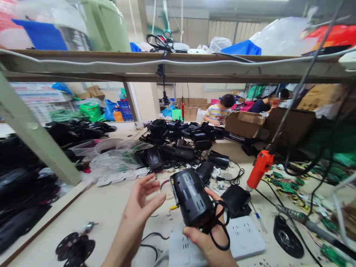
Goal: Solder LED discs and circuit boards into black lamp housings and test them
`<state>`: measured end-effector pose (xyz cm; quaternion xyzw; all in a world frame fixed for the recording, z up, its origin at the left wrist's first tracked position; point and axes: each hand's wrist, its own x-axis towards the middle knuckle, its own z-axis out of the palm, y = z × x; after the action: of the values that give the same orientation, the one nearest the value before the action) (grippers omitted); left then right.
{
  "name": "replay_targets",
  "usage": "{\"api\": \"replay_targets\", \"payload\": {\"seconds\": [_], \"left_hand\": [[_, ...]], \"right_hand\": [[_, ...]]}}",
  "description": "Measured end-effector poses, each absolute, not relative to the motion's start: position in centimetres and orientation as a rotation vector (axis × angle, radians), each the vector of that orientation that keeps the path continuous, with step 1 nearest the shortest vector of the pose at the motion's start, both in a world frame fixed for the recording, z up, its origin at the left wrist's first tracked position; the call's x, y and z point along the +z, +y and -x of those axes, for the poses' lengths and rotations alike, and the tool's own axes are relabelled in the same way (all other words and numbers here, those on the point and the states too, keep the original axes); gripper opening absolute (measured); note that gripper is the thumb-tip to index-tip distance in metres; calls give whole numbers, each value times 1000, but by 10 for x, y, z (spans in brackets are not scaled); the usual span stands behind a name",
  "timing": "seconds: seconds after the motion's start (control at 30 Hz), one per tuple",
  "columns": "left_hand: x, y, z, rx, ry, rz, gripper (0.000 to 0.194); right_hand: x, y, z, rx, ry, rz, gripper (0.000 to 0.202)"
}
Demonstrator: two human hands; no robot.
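Note:
My right hand (207,237) grips a black cylindrical housing (191,196) with vent slots from below and behind. A looped black cord (222,226) hangs at the housing's near end, against my fingers. On its left side I see a metal strip and a small yellow-tipped part (174,207). Just left of the housing, my left hand (141,204) is raised with its fingers apart, holding nothing. Beneath the right hand lie white power sockets (246,237). At the lower left of the bench are black round parts with a metal shaft (76,246).
An orange electric screwdriver (260,170) hangs at the right, near a soldering iron (303,218) and green circuit boards (289,181). Black housings (178,152) pile up behind. A shelf beam (178,70) crosses overhead. Two people sit beyond a cardboard box (243,126).

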<state>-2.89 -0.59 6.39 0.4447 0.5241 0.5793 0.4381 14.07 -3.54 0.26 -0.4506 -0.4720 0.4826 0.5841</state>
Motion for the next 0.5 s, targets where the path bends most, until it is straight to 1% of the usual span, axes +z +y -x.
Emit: {"api": "replay_targets", "payload": {"seconds": [0.07,0.13,0.2,0.3,0.33,0.43,0.5], "left_hand": [[40,-19,18,1208,1030,-879,66],[20,-30,9,1053,837,-690,58],[8,-37,3,992,789,-526,46],[5,-42,2,982,835,-445,35],[6,-43,3,999,855,-467,36],[9,-48,8,1068,921,-567,52],[8,-51,13,1068,949,-594,53]], "right_hand": [[0,-39,-140,1026,-1175,1099,87],[-3,-44,-143,952,-1325,1106,79],[-4,-49,-151,883,-1559,1068,73],[2,-54,-176,753,-1915,978,72],[5,-54,-186,683,-1999,978,70],[14,-52,-211,374,-2171,1091,57],[19,-50,-222,205,-2279,1162,52]]}}
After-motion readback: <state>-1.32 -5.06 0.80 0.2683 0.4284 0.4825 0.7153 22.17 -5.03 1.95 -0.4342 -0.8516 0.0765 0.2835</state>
